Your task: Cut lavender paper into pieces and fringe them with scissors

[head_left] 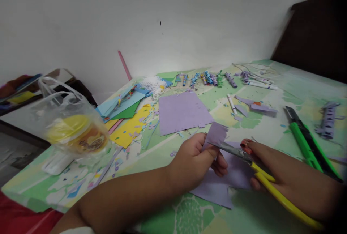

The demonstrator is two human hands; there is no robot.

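Between the thumb and fingers of my left hand [193, 160] is a small piece of purple paper [217, 132], with short slits along its upper right edge. My right hand [279, 170] grips yellow-handled scissors [261, 174], their blades pointing left and touching the paper near my left thumb. Some of the right fingers are hidden behind the handles. Beneath both hands lies a larger cut purple sheet [217, 192]. Farther back, another purple sheet [183, 113] rests flat on the patterned tablecloth.
A green utility knife [309, 143] and a rolled, punched purple paper tube [328, 120] lie at right. Small paper rolls [207, 77] line the back beside white string [153, 85]. At left are coloured sheets [130, 129] and a bagged yellow-lidded tub [78, 134].
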